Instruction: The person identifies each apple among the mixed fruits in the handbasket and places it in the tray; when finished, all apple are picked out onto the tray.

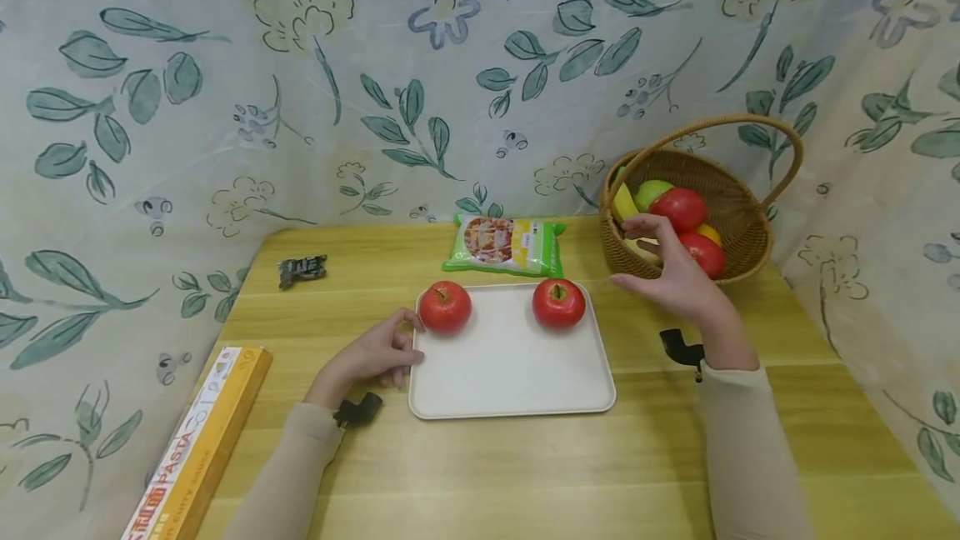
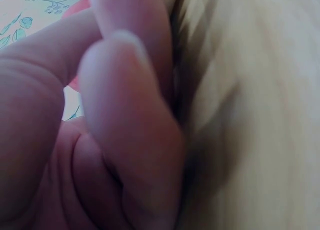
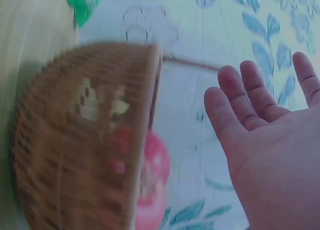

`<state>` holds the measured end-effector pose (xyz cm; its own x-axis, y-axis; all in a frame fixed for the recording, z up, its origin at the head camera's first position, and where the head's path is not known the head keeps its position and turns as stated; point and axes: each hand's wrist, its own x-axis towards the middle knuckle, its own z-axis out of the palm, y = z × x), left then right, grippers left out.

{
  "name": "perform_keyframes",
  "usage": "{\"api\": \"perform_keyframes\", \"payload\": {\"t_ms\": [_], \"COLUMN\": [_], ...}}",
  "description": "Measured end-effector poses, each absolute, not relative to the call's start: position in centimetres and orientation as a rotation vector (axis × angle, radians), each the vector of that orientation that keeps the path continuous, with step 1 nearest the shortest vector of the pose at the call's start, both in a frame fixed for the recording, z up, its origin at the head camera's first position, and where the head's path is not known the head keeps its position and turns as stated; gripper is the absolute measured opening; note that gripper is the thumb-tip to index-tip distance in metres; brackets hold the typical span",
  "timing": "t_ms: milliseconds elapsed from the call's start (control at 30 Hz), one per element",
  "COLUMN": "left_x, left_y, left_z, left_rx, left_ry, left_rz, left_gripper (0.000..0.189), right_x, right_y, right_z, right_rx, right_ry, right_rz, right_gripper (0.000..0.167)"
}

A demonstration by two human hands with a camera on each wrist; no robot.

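A white tray (image 1: pixel 510 373) carries two red apples, a left apple (image 1: pixel 446 307) and a right apple (image 1: pixel 558 303), near its back corners. My left hand (image 1: pixel 378 348) is at the tray's left edge, fingers loosely bent, thumb and index tips by the rim; whether they touch it I cannot tell. Nothing shows in its grasp in the left wrist view. My right hand (image 1: pixel 678 277), fingers spread from the thumb and holding nothing, hovers before the wicker basket (image 1: pixel 738 215). Inside lie red fruit (image 1: pixel 678 209), a green fruit (image 1: pixel 651 192) and a yellow banana (image 1: pixel 624 203), partly hidden.
Behind the tray lies a green snack packet (image 1: pixel 506 246). A small black wrapped item (image 1: pixel 302 270) is at the back left. Along the left table edge stands a yellow pasta box (image 1: pixel 206 448). The basket's handle (image 1: pixel 720 119) arches high, close to the flowered curtain (image 1: pixel 450 90).
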<state>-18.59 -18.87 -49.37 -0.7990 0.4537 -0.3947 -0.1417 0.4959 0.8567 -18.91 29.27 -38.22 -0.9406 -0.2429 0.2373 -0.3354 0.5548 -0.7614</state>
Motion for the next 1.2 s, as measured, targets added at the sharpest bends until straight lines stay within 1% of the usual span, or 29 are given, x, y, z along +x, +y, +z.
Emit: {"api": "perform_keyframes", "payload": {"t_ms": [100, 333, 500, 700, 1033, 1200], "left_x": [-18.6, -18.6, -18.6, -18.7, -18.6, -18.5], "left_y": [-18.9, -19.0, -19.0, -18.9, -18.9, -18.9], "left_z": [-49.4, -49.5, -49.4, -49.5, -49.5, -49.5], "left_rx": [0.259, 0.253, 0.250, 0.251, 0.254, 0.248], "left_ry": [2.151, 2.147, 2.147, 2.148, 2.147, 2.142], "left_rz": [1.306, 1.308, 1.311, 1.313, 1.320, 1.325], "left_gripper": [0.051, 0.050, 0.050, 0.050, 0.050, 0.051], "right_x": [-18.8, -18.9, -19.1, -19.6, -20.2, -20.5], "right_y": [31.3, 35.9, 37.4, 37.9, 38.8, 39.1], "right_z": [-38.1, -39.0, -39.5, -39.7, -40.4, -40.7], "right_rx": [0.442, 0.098, -0.038, -0.071, -0.097, -0.094], "right_ry": [-2.610, -2.560, -2.620, -2.682, -2.800, -2.881], "right_rz": [1.336, 1.368, 1.332, 1.303, 1.182, 1.074], "right_gripper": [0.086, 0.082, 0.089, 0.095, 0.093, 0.095]}}
